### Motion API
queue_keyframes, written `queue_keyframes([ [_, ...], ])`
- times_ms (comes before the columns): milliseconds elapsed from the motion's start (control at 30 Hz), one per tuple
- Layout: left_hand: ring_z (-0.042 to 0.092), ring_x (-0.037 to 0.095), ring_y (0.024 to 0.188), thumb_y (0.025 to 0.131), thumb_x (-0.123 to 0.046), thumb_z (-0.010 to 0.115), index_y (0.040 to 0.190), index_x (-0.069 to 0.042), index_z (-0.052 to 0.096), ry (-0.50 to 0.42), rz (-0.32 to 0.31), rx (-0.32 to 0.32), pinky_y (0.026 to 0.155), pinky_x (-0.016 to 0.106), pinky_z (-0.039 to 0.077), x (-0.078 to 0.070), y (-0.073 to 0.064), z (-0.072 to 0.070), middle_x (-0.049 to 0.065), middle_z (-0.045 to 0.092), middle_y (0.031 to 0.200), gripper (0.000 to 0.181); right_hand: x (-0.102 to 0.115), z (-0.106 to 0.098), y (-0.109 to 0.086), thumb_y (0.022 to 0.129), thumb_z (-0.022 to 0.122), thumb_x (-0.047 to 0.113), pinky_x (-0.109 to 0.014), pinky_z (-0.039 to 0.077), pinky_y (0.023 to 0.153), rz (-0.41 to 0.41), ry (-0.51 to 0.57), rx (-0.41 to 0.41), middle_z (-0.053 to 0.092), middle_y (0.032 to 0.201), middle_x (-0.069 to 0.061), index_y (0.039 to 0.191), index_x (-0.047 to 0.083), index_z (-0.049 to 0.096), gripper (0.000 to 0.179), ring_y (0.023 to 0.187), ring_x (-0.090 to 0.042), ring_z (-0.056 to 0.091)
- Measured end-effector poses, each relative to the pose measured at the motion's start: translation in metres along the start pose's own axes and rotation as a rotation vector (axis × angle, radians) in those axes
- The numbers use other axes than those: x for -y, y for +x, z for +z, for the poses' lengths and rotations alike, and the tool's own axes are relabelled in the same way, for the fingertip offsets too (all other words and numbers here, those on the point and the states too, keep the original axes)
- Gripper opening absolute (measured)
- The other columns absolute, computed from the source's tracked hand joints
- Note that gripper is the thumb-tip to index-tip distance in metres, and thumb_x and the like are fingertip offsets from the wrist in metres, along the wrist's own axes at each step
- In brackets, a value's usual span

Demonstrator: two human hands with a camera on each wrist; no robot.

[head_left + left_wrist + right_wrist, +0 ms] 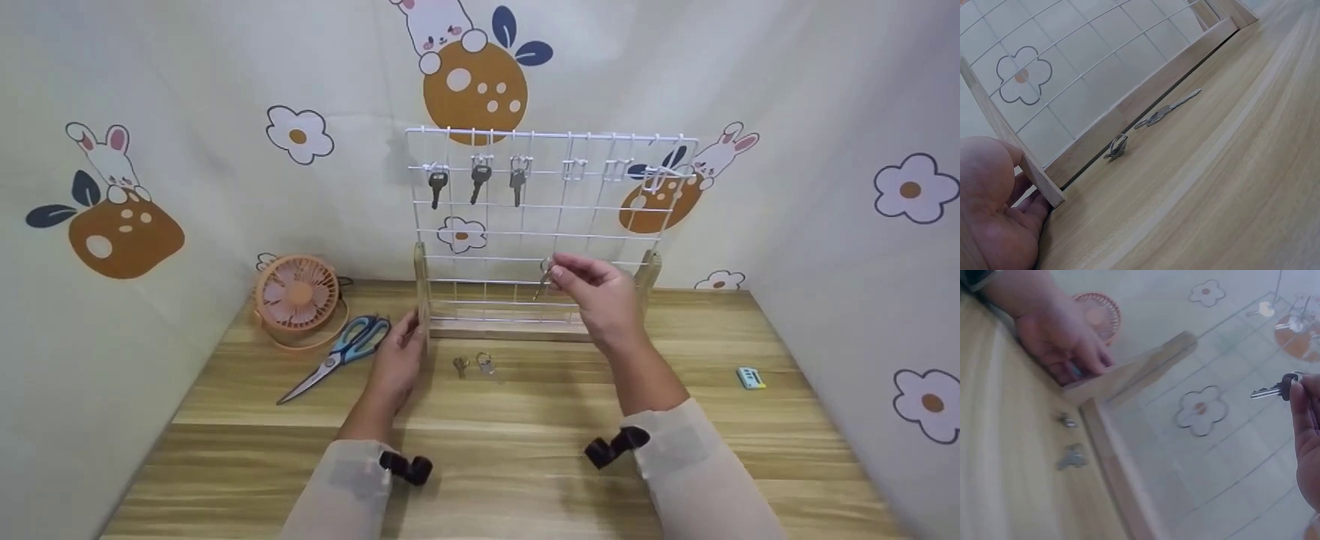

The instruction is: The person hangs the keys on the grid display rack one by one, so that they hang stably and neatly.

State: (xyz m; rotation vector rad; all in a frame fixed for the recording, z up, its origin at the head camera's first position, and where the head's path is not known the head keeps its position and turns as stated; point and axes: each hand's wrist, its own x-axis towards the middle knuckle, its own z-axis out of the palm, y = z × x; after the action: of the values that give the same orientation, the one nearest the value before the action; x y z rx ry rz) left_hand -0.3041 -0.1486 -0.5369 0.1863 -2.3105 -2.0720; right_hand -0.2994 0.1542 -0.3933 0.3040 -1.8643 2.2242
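Observation:
My right hand [604, 304] pinches a key [1276, 390] by its head and ring, between thumb and fingertips. It holds the key in front of the lower part of a white wire grid rack [495, 235]. My left hand [397, 366] grips the wooden left foot of the rack's stand [1044, 183], fingers bent round it at table level. Three keys, one of them this key [481, 184], hang on hooks along the grid's upper left. Two more hooks and a tangled-looking white piece are at its upper right. Two keys with rings, a left key [460, 365] and a right key [486, 365], lie before the base.
Blue-handled scissors [341, 352] lie left of my left hand, blades toward the front. Behind them stands an orange fan [298, 294]. A small light-blue object [750, 378] lies far right on the wooden table [510, 465]. Patterned cloth walls [352, 217] enclose the table.

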Motion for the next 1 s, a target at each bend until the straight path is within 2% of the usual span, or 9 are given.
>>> queue_keyframes([
  [133, 0.037, 0.031, 0.161, 0.115, -0.028, 0.052, 0.167, -0.015, 0.038, -0.009, 0.018, 0.002, 0.133, 0.045, 0.035, 0.000, 0.000, 0.000, 0.011, 0.040, 0.172, 0.055, 0.037, -0.003, 0.014, 0.097, 0.074, -0.005, -0.028, 0.067, 0.085, -0.068, 0.004, -0.016, 0.082, 0.100, -0.003, 0.120, -0.010, 0.075, 0.024, 0.088, -0.014, 0.078],
  [267, 0.037, 0.032, 0.161, 0.115, -0.025, 0.051, 0.167, -0.013, 0.037, -0.018, 0.025, 0.001, 0.133, 0.046, 0.035, 0.001, -0.001, 0.000, 0.012, 0.040, 0.172, 0.056, 0.067, -0.002, 0.025, 0.098, 0.074, -0.001, -0.027, 0.067, 0.089, -0.094, 0.014, -0.038, 0.079, 0.104, -0.005, 0.125, -0.010, 0.073, 0.028, 0.090, -0.014, 0.077],
  [467, 0.040, 0.032, 0.159, 0.115, -0.025, 0.052, 0.167, -0.014, 0.038, -0.004, 0.033, -0.009, 0.132, 0.046, 0.037, 0.002, 0.001, 0.001, 0.011, 0.042, 0.171, 0.055, 0.099, 0.006, 0.037, 0.095, 0.080, 0.006, -0.029, 0.065, 0.094, -0.092, 0.130, -0.089, 0.076, 0.114, -0.013, 0.123, -0.001, 0.077, 0.029, 0.096, -0.020, 0.078],
  [633, 0.041, 0.031, 0.158, 0.115, -0.026, 0.052, 0.167, -0.016, 0.039, -0.005, 0.032, -0.014, 0.132, 0.045, 0.037, 0.003, 0.001, 0.001, 0.010, 0.043, 0.171, 0.055, 0.105, 0.013, 0.045, 0.095, 0.080, 0.005, -0.029, 0.066, 0.093, -0.080, 0.153, -0.125, 0.075, 0.114, -0.014, 0.122, -0.001, 0.078, 0.028, 0.098, -0.023, 0.078],
  [1000, 0.040, 0.031, 0.159, 0.114, -0.026, 0.054, 0.166, -0.015, 0.040, -0.008, 0.028, -0.018, 0.132, 0.045, 0.037, 0.001, 0.000, 0.001, 0.011, 0.042, 0.172, 0.055, 0.096, 0.020, 0.052, 0.098, 0.077, 0.009, -0.028, 0.065, 0.095, -0.045, 0.088, -0.111, 0.075, 0.116, -0.013, 0.128, 0.000, 0.076, 0.031, 0.100, -0.023, 0.079],
])
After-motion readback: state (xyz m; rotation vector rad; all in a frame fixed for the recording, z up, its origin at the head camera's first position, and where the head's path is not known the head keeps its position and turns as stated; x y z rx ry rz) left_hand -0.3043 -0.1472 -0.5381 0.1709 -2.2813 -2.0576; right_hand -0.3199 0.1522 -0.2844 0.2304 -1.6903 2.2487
